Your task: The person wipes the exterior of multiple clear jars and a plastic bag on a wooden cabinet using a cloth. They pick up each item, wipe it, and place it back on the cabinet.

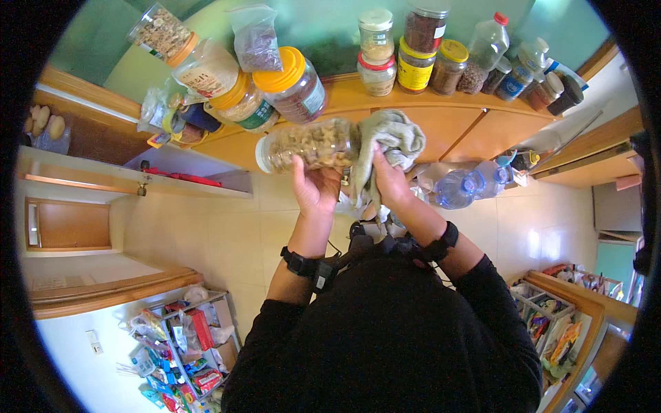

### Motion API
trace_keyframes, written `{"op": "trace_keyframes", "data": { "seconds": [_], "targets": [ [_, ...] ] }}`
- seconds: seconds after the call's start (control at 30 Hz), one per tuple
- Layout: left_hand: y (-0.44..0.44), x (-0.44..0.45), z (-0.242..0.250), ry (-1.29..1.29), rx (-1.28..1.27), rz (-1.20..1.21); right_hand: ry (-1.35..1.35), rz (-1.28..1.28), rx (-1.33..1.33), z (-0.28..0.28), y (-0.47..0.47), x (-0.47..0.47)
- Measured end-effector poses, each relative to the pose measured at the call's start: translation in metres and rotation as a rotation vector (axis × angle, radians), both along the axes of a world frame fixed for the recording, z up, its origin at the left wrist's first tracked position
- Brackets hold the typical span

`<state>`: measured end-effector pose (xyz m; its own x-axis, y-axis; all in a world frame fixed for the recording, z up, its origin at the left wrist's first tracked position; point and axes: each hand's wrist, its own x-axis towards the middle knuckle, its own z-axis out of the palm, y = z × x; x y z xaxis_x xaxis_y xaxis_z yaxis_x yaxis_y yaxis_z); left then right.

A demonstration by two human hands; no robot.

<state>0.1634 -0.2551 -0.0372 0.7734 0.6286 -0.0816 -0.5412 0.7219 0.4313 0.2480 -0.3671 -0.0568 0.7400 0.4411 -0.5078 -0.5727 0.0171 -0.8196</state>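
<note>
My left hand (317, 188) grips a clear jar (310, 144) from below. The jar lies on its side in the air, its white lid to the left, and dry tan pieces fill it. In my right hand (392, 178) is a bunched grey-green cloth (390, 139), pressed over the jar's right end, which it hides. Both hands are in front of a wooden cabinet (335, 103). Just beyond the jar, a large jar with an orange lid (304, 88) stands on the cabinet top.
More jars (237, 103) are stacked at the left. Several jars and bottles (415, 69) line the right side of the cabinet top. Large blue water bottles (457, 188) stand on the floor at the right. A loaded shelf rack (181, 340) is at the lower left.
</note>
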Motion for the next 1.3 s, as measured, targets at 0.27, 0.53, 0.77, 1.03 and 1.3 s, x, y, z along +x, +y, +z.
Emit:
{"op": "trace_keyframes", "data": {
  "seconds": [0.27, 0.53, 0.77, 1.03, 1.3],
  "targets": [
    [-0.009, -0.006, -0.015, -0.013, 0.139, -0.079, 0.283, 0.01, 0.592, -0.012, 0.003, 0.013],
    [-0.014, -0.012, -0.019, -0.049, 0.225, -0.085, 0.316, 0.132, 0.73, -0.009, 0.001, 0.018],
    [-0.014, -0.018, -0.029, -0.044, 0.373, -0.068, 0.343, 0.178, 0.791, -0.017, -0.013, 0.019],
    [-0.01, -0.01, -0.028, -0.028, 0.429, -0.062, 0.25, 0.261, 0.725, -0.012, -0.031, 0.022],
    [-0.012, -0.013, -0.037, -0.041, 0.235, -0.137, 0.187, 0.104, 0.523, -0.013, -0.03, 0.017]
  ]
}}
